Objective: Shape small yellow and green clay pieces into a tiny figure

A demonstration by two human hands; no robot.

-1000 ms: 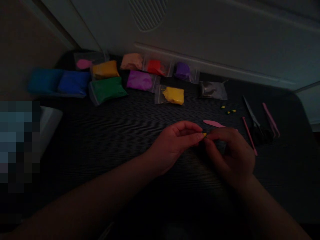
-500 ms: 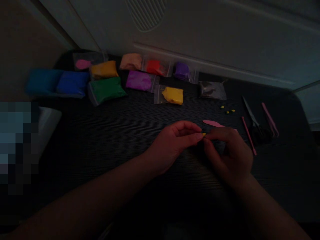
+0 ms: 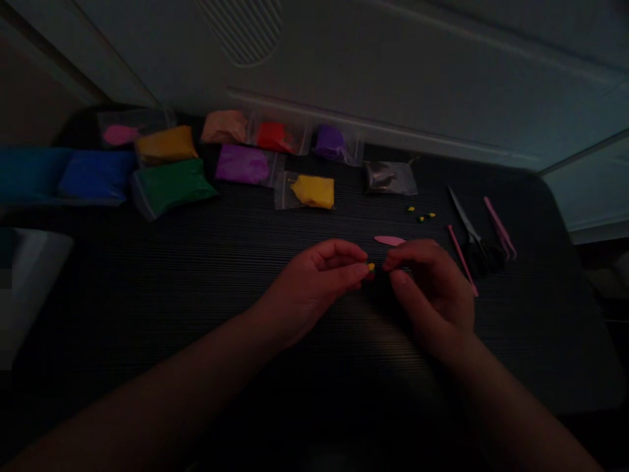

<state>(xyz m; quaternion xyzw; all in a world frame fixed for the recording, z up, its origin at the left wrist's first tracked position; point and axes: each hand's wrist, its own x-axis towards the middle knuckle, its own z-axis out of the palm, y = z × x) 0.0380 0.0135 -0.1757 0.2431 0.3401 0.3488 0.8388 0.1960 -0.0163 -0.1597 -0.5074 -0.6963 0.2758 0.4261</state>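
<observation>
My left hand (image 3: 319,282) is closed in a pinch, with a tiny yellow clay piece (image 3: 371,267) at its fingertips. Just to the right, my right hand (image 3: 432,292) hovers with thumb and forefinger a little apart and nothing visible between them. Its fingertips are separate from the clay piece. Beyond that hand lies a pink modelling knife (image 3: 390,240), partly covered by the fingers. A few small yellow-and-dark-green clay pieces (image 3: 420,219) rest on the table farther back. The light is dim, so fine detail is lost.
Bags of coloured clay line the back, among them a yellow bag (image 3: 314,191), a green bag (image 3: 174,185) and a grey-brown bag (image 3: 390,177). On the right lie a thin pink tool (image 3: 462,259), scissors (image 3: 472,233) and pink tweezers (image 3: 500,227). A pale panel (image 3: 344,52) rises behind the dark table.
My right hand has drawn away from the clay piece, and its thumb and forefinger have parted. The left hand still pinches the piece. The whole view has shifted, so things sit farther left.
</observation>
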